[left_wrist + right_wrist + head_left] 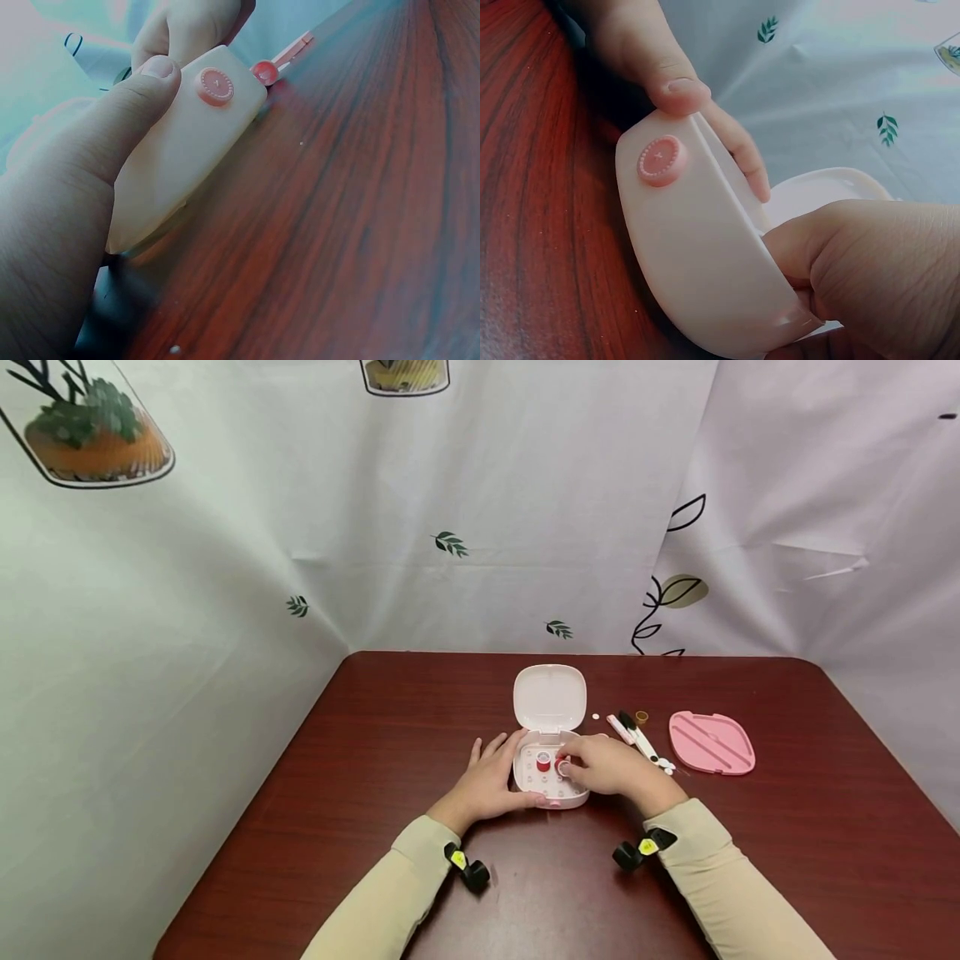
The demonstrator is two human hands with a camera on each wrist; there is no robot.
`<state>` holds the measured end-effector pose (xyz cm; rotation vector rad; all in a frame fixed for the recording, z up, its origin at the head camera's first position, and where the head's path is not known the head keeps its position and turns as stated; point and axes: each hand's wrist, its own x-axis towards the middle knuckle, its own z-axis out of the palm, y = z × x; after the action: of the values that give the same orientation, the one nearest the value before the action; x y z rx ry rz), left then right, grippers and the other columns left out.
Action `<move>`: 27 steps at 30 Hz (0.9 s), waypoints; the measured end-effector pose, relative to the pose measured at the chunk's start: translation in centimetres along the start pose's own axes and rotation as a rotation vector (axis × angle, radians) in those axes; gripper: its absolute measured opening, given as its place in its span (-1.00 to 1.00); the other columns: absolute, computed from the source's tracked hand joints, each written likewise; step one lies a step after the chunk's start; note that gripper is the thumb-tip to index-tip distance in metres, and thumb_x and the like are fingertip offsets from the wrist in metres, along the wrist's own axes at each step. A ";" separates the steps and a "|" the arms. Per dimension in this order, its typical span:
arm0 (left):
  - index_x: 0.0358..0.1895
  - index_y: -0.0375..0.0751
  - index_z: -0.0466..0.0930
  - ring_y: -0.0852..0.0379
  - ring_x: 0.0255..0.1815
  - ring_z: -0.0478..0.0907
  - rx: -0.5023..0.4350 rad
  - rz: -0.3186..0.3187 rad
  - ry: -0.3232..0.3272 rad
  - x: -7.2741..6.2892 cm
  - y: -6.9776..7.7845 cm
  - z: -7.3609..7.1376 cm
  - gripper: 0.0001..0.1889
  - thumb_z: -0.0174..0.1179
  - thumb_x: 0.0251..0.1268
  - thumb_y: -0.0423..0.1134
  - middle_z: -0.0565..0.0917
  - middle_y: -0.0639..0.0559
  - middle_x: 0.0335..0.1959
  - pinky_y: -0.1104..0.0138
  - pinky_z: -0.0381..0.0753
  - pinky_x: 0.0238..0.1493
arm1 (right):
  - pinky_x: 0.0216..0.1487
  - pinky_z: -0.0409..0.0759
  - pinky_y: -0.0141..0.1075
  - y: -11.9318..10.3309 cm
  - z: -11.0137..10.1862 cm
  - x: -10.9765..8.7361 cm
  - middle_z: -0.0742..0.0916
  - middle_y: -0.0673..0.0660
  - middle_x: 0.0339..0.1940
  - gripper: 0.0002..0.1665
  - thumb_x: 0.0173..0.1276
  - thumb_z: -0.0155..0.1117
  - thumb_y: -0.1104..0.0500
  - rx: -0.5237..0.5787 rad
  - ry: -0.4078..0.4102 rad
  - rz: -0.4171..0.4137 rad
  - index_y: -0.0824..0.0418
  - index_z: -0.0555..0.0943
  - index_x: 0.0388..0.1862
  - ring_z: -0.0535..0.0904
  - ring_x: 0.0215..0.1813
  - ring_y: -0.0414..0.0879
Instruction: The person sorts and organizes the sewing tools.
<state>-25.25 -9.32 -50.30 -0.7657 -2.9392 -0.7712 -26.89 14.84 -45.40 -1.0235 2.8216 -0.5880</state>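
Observation:
An open pale pink sewing box [573, 802] lies on the table with its lid [550, 697] tipped back. My left hand [487, 783] holds the box at its left side, thumb on the front rim near the round pink clasp [661, 160] and a finger reaching back toward the hinge. Inside, a red thread spool [543, 762] stands among the small pegs. Just right of it, my right hand [611, 766] pinches a second red spool [559, 766] low in the box. In both wrist views the box wall and hands hide the spools.
Right of the box lie a slim white-and-pink tool [620, 729], a black-and-white tool [637, 737], a gold thimble-like ring [641, 717] and small white pieces [666, 766]. Farther right lies a flat pink tray [711, 743]. A patterned cloth [480, 593] hangs behind the table.

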 end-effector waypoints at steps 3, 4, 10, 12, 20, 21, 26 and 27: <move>0.63 0.07 -0.04 -0.05 0.59 0.08 0.007 -0.005 -0.005 0.0 0.0 0.0 0.18 0.32 -0.01 0.47 0.29 0.06 0.55 -0.25 -0.22 0.51 | -0.24 0.55 -0.22 0.0 0.0 0.1 0.71 0.08 -0.13 -0.82 0.42 0.24 0.15 -0.004 0.014 -0.002 0.15 0.73 -0.11 0.56 -0.31 -0.16; 0.63 0.07 -0.04 -0.05 0.59 0.08 0.008 -0.007 -0.006 0.0 0.0 0.0 0.18 0.31 -0.01 0.48 0.29 0.06 0.55 -0.24 -0.22 0.51 | -0.25 0.54 -0.23 0.0 0.0 0.1 0.70 0.08 -0.11 -0.83 0.42 0.24 0.15 -0.004 0.018 -0.005 0.14 0.73 -0.13 0.55 -0.31 -0.16; 0.63 0.10 -0.04 -0.04 0.60 0.06 -0.001 -0.016 -0.014 0.1 -0.1 0.0 0.18 0.30 -0.02 0.50 0.29 0.08 0.55 -0.22 -0.25 0.52 | -0.31 0.51 -0.26 0.0 0.2 0.2 0.70 0.07 -0.15 -0.84 0.43 0.24 0.14 -0.021 0.026 -0.011 0.12 0.75 -0.20 0.54 -0.35 -0.18; 0.63 0.10 -0.03 -0.04 0.60 0.06 -0.003 -0.016 -0.013 0.1 -0.1 0.0 0.17 0.30 -0.02 0.50 0.29 0.09 0.55 -0.22 -0.25 0.52 | -0.31 0.52 -0.25 0.0 0.2 0.2 0.71 0.09 -0.10 -0.83 0.43 0.24 0.12 -0.032 0.027 -0.004 0.11 0.76 -0.21 0.56 -0.33 -0.16; 0.63 0.11 -0.04 -0.04 0.60 0.06 -0.002 -0.016 -0.018 0.0 0.0 0.0 0.17 0.30 -0.01 0.49 0.28 0.09 0.55 -0.22 -0.25 0.52 | -0.28 0.52 -0.22 0.0 0.2 0.2 0.67 0.26 0.21 -0.80 0.42 0.24 0.10 -0.030 0.013 0.003 0.06 0.79 -0.27 0.59 -0.27 -0.10; 0.63 0.10 -0.04 -0.04 0.60 0.06 -0.003 -0.014 -0.017 0.0 0.0 0.0 0.17 0.31 -0.01 0.49 0.28 0.08 0.55 -0.22 -0.25 0.52 | -0.26 0.53 -0.21 0.0 0.2 0.3 0.66 0.27 0.23 -0.80 0.42 0.24 0.09 -0.031 0.015 0.003 0.07 0.79 -0.26 0.62 -0.24 -0.09; 0.64 0.10 -0.06 -0.07 0.60 0.07 -0.001 -0.006 -0.013 -0.1 0.0 0.0 0.15 0.28 0.04 0.47 0.26 0.06 0.57 -0.24 -0.24 0.51 | -0.26 0.57 -0.17 0.0 0.4 0.3 0.66 0.22 0.25 -0.78 0.42 0.24 0.06 -0.053 0.038 0.023 0.05 0.81 -0.21 0.66 -0.21 -0.04; 0.64 0.11 -0.08 -0.07 0.60 0.06 0.003 -0.007 -0.018 -0.1 0.0 -0.1 0.14 0.26 0.06 0.47 0.24 0.08 0.58 -0.24 -0.24 0.51 | -0.26 0.57 -0.17 0.1 0.5 0.3 0.67 0.19 0.22 -0.77 0.42 0.24 0.05 -0.057 0.042 0.033 0.05 0.81 -0.20 0.65 -0.23 -0.05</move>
<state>-25.19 -9.41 -50.28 -0.7666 -2.9598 -0.7650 -27.05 14.56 -45.87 -0.9832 2.9021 -0.5352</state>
